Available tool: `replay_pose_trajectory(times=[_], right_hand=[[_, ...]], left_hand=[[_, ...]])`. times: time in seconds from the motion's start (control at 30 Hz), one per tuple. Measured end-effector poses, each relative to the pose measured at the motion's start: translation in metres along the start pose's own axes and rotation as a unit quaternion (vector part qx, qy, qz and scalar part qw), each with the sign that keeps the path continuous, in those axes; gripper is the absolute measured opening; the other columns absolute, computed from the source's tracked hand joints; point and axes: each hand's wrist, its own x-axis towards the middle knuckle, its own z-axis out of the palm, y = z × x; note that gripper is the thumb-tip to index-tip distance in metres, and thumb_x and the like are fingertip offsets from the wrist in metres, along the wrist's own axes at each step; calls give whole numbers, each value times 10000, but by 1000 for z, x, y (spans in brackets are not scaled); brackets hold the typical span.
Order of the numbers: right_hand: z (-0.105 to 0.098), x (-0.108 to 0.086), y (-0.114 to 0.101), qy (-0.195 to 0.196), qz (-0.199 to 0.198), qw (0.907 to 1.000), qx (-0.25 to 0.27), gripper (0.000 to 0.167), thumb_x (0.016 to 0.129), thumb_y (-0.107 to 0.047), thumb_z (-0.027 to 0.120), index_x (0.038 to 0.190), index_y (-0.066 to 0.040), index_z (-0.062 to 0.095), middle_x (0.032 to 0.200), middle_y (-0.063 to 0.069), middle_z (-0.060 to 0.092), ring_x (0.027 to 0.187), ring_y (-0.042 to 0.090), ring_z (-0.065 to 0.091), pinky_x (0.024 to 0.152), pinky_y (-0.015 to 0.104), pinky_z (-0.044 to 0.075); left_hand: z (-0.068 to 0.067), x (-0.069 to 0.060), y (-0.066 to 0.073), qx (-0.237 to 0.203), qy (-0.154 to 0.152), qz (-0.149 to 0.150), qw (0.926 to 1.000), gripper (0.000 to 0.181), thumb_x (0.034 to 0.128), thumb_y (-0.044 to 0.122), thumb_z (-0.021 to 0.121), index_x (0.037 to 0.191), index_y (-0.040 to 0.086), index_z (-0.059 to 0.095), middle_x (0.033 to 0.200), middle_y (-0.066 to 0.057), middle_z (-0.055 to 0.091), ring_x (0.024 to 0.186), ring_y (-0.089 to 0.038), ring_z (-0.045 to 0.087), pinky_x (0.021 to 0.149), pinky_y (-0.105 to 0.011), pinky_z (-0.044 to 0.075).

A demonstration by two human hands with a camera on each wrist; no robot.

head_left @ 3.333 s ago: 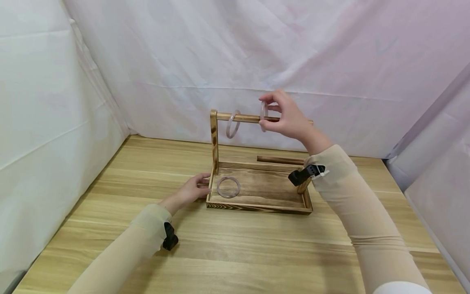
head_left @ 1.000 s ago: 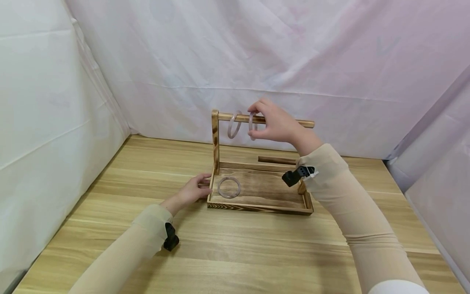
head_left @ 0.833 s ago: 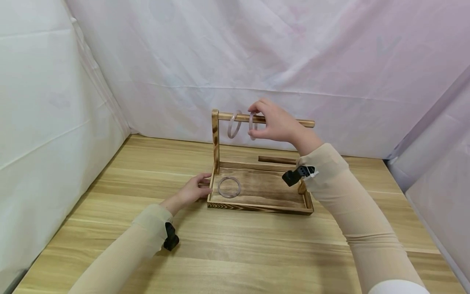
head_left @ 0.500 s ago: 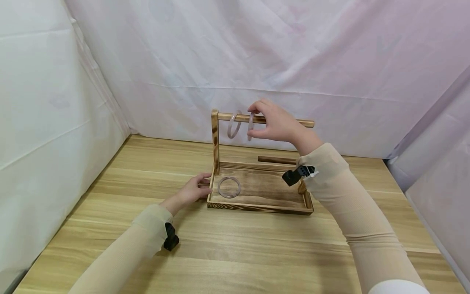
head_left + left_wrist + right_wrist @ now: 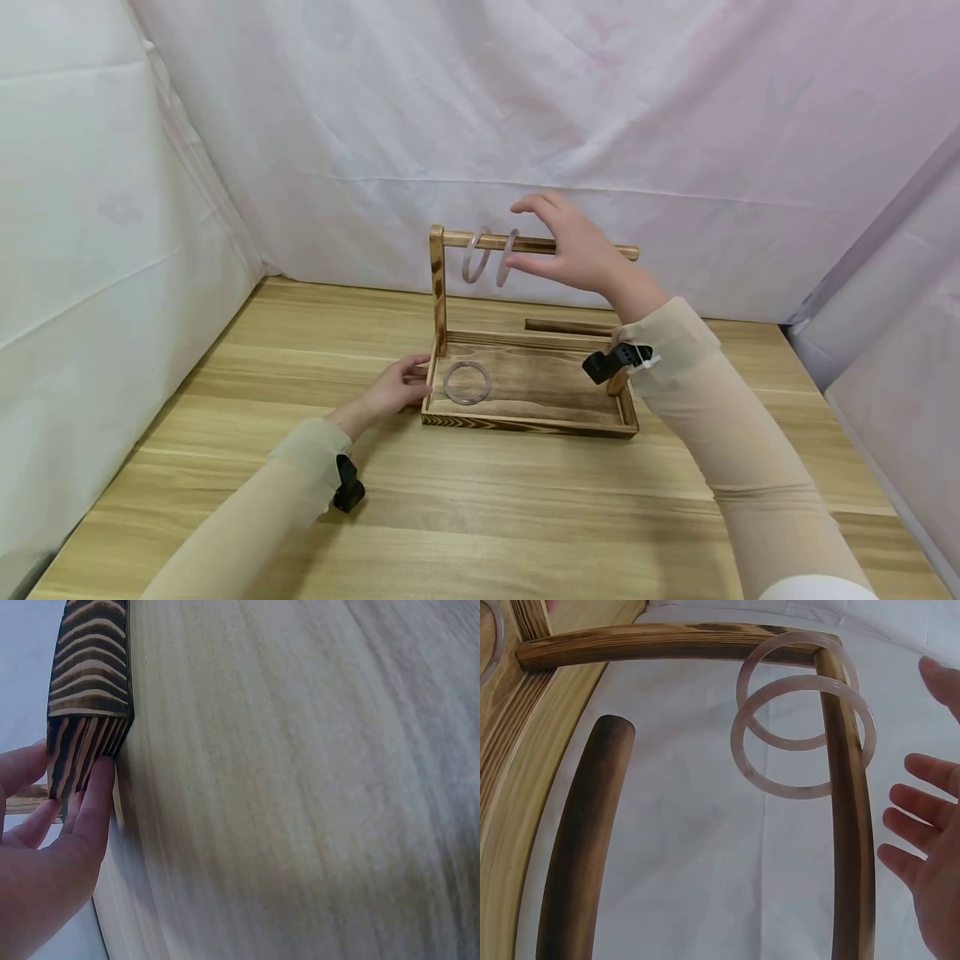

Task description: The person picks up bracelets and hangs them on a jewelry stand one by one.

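Two pale translucent rings, a left one (image 5: 469,265) and a right one (image 5: 504,268), hang side by side on the rod (image 5: 538,245) of a wooden stand. My right hand (image 5: 581,250) is spread just right of them, thumb near the right ring in the head view; in the right wrist view the hand (image 5: 934,825) stands apart from both rings (image 5: 742,742). A third ring (image 5: 447,390) lies flat in the stand's tray (image 5: 555,385). My left hand (image 5: 386,390) rests against the tray's left end, fingertips on its striped wood (image 5: 86,742) in the left wrist view.
A dark wooden bar (image 5: 564,326) lies behind the tray. The stand's left post (image 5: 438,292) rises at the tray's left end. White cloth (image 5: 360,108) surrounds the wooden table (image 5: 465,517) at the back and sides.
The right hand carried the right ring leftward along the rod, then let go and drew back slightly with fingers spread. The ring now hangs tilted on the rod. The left hand stays put.
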Motion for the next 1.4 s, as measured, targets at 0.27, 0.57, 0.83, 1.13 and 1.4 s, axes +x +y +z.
replay_pose_trajectory(times=[0.27, 0.57, 0.83, 1.13, 1.4], right_hand=[[1, -14, 0, 662, -802, 9944, 162, 630, 843, -384, 672, 1340, -58, 463, 1405, 128, 414, 1336, 279, 342, 1104, 479, 312], [11, -30, 1, 1624, -1764, 9701, 384, 743, 861, -601, 507, 1245, 35, 527, 1268, 223, 503, 1202, 346, 428, 1032, 488, 346], [23, -40, 0, 1526, -2080, 9654, 371, 732, 864, -575, 531, 1267, 35, 519, 1303, 215, 508, 1214, 332, 451, 1052, 438, 364], [43, -46, 0, 1325, -2464, 9595, 326, 725, 865, -565, 536, 1258, 44, 528, 1302, 215, 521, 1233, 325, 470, 1062, 428, 385], [61, -51, -1, 959, -2577, 9605, 426, 688, 866, -525, 563, 1286, 17, 510, 1313, 192, 511, 1219, 325, 473, 1030, 466, 406]], left_hand=[[-2, 0, 1, -47, -97, -27, 9999, 581, 937, 1, 485, 1441, -85, 208, 1362, -346, 368, 1239, -454, 429, 957, -417, 504], [-3, 0, 0, 2, -69, -13, 10000, 578, 933, -2, 489, 1438, -84, 220, 1361, -345, 373, 1244, -453, 426, 961, -411, 501], [-4, 0, 0, 84, -80, -10, 9999, 584, 938, 16, 491, 1443, -77, 211, 1365, -340, 370, 1256, -452, 416, 967, -418, 496], [-3, 1, 1, 46, -61, -57, 10000, 580, 939, 9, 487, 1445, -68, 214, 1368, -333, 372, 1258, -442, 420, 973, -419, 491], [-2, 0, 3, -37, -80, -74, 9999, 579, 937, -1, 482, 1441, -81, 210, 1368, -342, 362, 1265, -453, 408, 980, -424, 486]])
